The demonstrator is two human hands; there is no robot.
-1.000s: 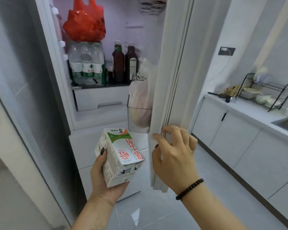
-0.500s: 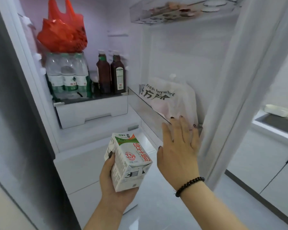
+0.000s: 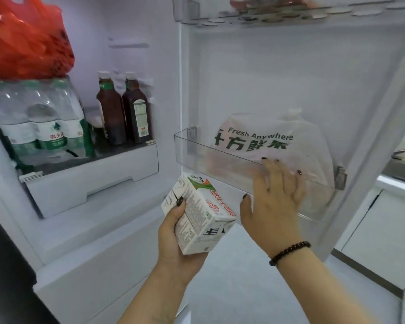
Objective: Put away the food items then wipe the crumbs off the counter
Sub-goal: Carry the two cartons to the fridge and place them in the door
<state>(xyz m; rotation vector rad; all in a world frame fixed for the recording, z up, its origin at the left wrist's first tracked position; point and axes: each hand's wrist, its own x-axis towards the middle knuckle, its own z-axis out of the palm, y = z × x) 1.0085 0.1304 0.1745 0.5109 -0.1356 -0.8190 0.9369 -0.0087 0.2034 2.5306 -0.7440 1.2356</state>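
My left hand [image 3: 173, 239] grips a white milk carton [image 3: 200, 216] with green and red print, tilted, in front of the open fridge. My right hand [image 3: 275, 197] lies with straight fingers flat against the clear door bin [image 3: 192, 150] on the inside of the open fridge door. A white plastic bag [image 3: 262, 141] printed "Fresh Anywhere" sits in that bin, just behind my fingertips. The carton is just below and left of the bin's near corner.
Inside the fridge a pack of water bottles [image 3: 40, 127] stands under a red plastic bag [image 3: 26, 40], with two dark sauce bottles [image 3: 124, 113] beside it above a white drawer [image 3: 91, 181]. An upper door shelf [image 3: 278, 12] holds eggs. Counter edge [image 3: 402, 174] at right.
The fridge door has swung wide open. My right hand moved from the door's edge onto the front of the clear door bin. The carton stays in my left hand.
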